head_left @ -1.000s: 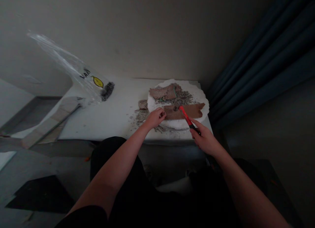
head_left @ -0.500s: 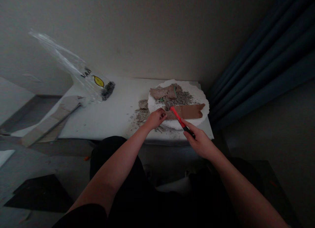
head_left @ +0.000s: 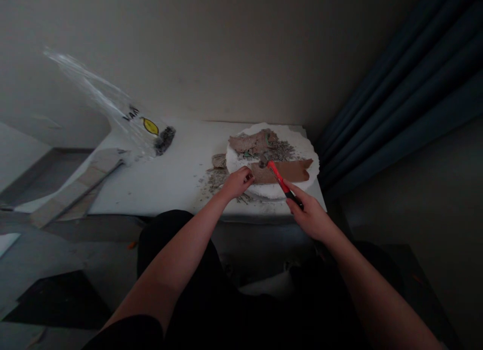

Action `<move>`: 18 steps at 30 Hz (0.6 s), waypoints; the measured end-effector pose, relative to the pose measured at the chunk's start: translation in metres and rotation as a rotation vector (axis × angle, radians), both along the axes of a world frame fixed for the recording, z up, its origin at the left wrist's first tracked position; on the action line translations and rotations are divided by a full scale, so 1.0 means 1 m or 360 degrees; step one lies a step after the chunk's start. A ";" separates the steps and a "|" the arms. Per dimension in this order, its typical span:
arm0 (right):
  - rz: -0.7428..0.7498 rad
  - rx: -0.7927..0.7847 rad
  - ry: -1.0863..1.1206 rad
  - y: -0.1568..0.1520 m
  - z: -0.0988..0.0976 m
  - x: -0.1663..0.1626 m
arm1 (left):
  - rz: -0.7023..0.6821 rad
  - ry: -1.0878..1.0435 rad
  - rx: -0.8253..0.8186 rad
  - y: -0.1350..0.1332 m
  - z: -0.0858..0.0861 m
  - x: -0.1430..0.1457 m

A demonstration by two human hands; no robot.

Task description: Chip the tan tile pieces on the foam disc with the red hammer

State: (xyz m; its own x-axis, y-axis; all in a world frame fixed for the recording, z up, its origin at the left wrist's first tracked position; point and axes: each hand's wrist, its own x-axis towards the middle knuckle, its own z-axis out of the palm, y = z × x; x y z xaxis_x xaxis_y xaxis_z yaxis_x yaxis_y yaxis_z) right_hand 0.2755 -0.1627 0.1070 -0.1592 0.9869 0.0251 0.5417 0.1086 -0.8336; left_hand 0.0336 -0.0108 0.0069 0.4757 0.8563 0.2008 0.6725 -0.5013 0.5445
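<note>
My right hand [head_left: 307, 209] is wrapped round the black grip of a hammer [head_left: 277, 175] with a red shaft. The hammer's grey head is over the left part of a brown strip [head_left: 290, 171] with a torn right end; whether it touches cannot be told. My left hand [head_left: 238, 182] has its curled fingers closed at the strip's left end. Both are over a white, rough-edged round slab [head_left: 266, 190]. Behind the strip, a cracked brown piece [head_left: 249, 142] lies among grey crumbs [head_left: 281, 151] on the slab.
The slab rests on a white table [head_left: 173, 189] against the wall. Rubble [head_left: 217, 179] is scattered left of the slab. A clear plastic bag [head_left: 128, 116] with dark contents stands farther left, near long flat strips [head_left: 75, 189]. A dark curtain [head_left: 396, 98] hangs at the right.
The hammer and my right hand have shifted slightly to the right, the head now farther along the strip. My left hand stays at the strip's left end.
</note>
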 end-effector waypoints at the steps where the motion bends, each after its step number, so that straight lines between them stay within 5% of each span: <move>1: -0.0006 -0.0003 0.0005 0.000 0.000 0.000 | -0.0003 0.0000 0.0000 0.000 0.000 0.000; 18: -0.0007 -0.0034 -0.0009 0.000 -0.001 0.000 | -0.0008 0.0001 0.0000 -0.004 0.004 0.000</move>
State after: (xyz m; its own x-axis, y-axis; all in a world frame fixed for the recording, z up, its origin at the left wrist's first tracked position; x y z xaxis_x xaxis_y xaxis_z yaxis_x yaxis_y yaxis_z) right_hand 0.2760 -0.1623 0.1058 -0.1547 0.9879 0.0028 0.5471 0.0881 -0.8324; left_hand 0.0337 -0.0145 0.0109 0.4801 0.8540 0.2004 0.6703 -0.5046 0.5441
